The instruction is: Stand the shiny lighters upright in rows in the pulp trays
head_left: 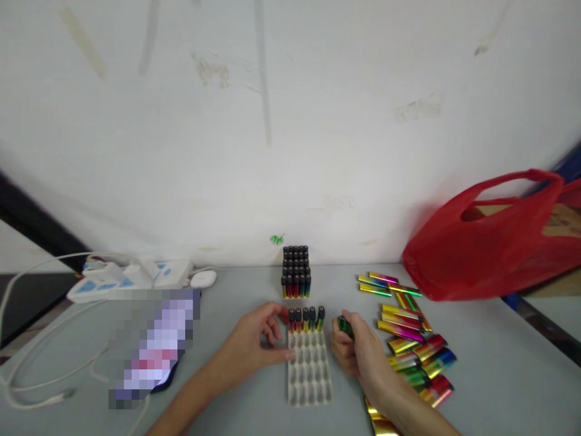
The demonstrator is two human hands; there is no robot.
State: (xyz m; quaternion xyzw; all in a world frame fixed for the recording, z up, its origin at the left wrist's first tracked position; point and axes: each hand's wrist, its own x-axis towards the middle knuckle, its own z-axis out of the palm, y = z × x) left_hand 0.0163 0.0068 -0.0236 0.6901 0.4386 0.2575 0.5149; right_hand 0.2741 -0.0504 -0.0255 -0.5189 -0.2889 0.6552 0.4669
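Note:
A pale tray [311, 396] with rows of hollows lies between my hands. Its far row holds several black-topped, colourful lighter-like pieces [306, 318] standing upright, the rightmost slightly tilted. My left hand [254, 339] is at the tray's left side, thumb and fingers apart, with nothing seen between them; the fingertips are near the left edge. Right of the tray, my right hand [356, 345] is closed around a dark green piece [345, 326], its top end showing. Behind the tray, a block of similar black-topped pieces [296, 269] stands upright in tight rows.
Shiny metallic-coloured sleeves [402, 321] lie scattered at the right, some beside my right forearm. A red bag [490, 242] stands at the far right. On the left are a power strip [131, 278], white cables, a white oval object [203, 278] and a blurred-out phone [158, 342].

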